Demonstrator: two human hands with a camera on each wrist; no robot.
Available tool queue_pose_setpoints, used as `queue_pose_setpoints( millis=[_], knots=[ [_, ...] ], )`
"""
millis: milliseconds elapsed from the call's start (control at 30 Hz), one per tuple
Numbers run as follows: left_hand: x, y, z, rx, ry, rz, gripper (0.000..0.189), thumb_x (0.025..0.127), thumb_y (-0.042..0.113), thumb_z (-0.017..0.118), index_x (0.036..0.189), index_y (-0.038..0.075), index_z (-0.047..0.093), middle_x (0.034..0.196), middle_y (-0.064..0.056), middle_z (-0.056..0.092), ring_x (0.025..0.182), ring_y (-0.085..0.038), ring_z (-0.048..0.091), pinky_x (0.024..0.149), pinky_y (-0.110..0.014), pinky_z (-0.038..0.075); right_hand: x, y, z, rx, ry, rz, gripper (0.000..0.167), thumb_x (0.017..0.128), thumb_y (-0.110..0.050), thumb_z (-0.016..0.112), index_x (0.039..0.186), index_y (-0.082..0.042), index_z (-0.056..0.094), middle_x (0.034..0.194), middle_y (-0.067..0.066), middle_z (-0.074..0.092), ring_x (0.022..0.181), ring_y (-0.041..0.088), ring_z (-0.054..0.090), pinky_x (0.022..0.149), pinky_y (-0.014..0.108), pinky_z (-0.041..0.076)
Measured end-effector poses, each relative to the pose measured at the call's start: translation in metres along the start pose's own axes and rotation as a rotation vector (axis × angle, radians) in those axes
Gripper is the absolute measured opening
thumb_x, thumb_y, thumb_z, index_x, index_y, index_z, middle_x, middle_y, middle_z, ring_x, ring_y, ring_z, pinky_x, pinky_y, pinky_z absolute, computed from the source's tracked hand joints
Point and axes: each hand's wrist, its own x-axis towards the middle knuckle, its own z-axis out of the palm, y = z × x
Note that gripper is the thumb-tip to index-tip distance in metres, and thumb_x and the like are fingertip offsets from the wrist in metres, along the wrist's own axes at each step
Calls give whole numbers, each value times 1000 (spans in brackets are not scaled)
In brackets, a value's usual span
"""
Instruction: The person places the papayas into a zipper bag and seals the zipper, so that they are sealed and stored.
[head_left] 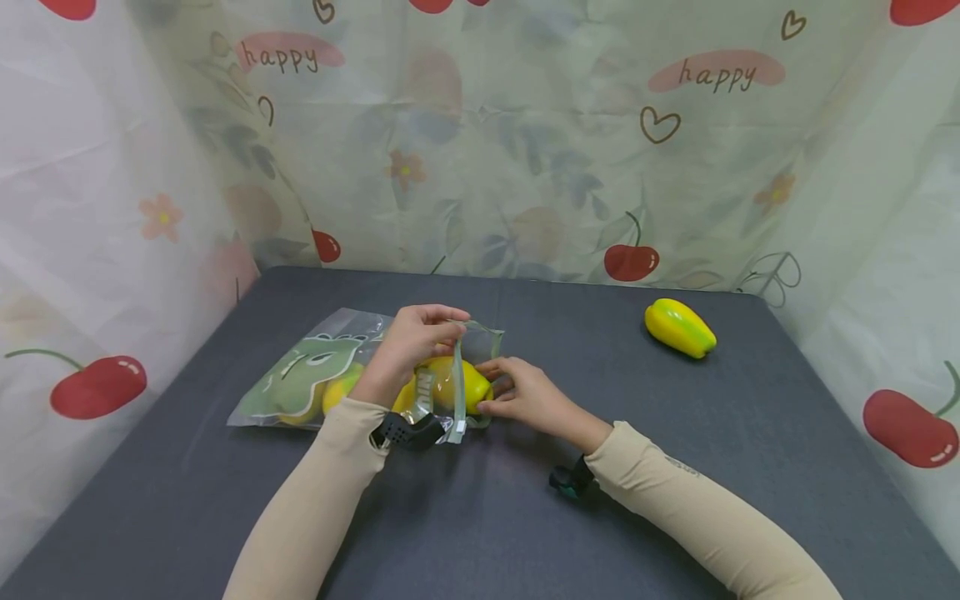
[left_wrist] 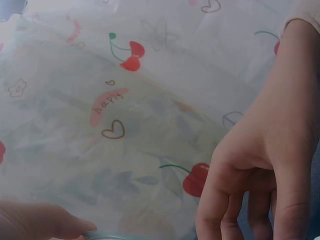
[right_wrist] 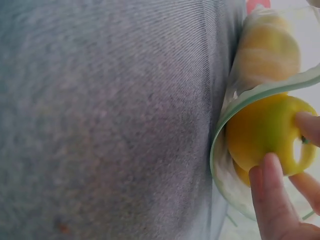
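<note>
A clear zip bag (head_left: 360, 321) with a green cartoon print lies on the dark table, several yellow and green fruits (head_left: 341, 387) showing through it. My left hand (head_left: 418, 337) pinches the upper rim of the bag's mouth, which gapes toward the right. Inside that mouth sits a plump yellow fruit (right_wrist: 265, 132) with a greenish band, its exact kind unclear. The fingers of my right hand (head_left: 528, 396) grip its outer end. In the left wrist view the thumb (left_wrist: 45, 220) of my left hand meets the bag's edge, and my right hand (left_wrist: 265, 155) reaches down beside it.
Another glossy yellow-green fruit (head_left: 678, 327), long and ribbed, lies at the back right of the table (head_left: 600, 517). A printed curtain (head_left: 480, 150) with cherries and hearts encloses the back and both sides.
</note>
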Motion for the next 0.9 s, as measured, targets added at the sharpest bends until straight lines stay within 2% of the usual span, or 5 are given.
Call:
queue_pose_setpoints(
  millis=[333, 500, 700, 900],
  knots=[
    [0, 0, 0, 5, -1, 3, 32, 90, 11, 64, 120, -1, 65, 109, -8, 65, 85, -17, 60, 77, -28, 55, -2, -2, 1, 32, -56, -21, 41, 84, -13, 75, 123, -10, 60, 121, 6, 64, 102, 22, 67, 79, 27, 57],
    [0, 0, 0, 10, -1, 1, 32, 90, 11, 63, 120, 0, 65, 109, -8, 64, 88, -19, 60, 79, -30, 55, -4, -2, 1, 22, -78, -50, 38, 86, -12, 73, 122, -8, 61, 120, 8, 65, 104, 26, 66, 80, 28, 57],
    [-1, 1, 0, 3, 1, 9, 33, 90, 11, 64, 121, -2, 64, 113, -11, 64, 87, -19, 60, 80, -31, 55, -6, -4, 1, 13, -94, -46, 37, 86, -10, 72, 122, -9, 62, 118, 7, 65, 104, 24, 66, 82, 28, 56],
    [0, -1, 0, 4, 4, 0, 31, 90, 11, 64, 119, 0, 66, 103, -6, 64, 81, -16, 59, 80, -34, 55, -7, -5, 1, 13, -108, -31, 37, 86, -9, 71, 122, -10, 62, 118, 7, 65, 105, 24, 65, 83, 28, 56]
  ],
)
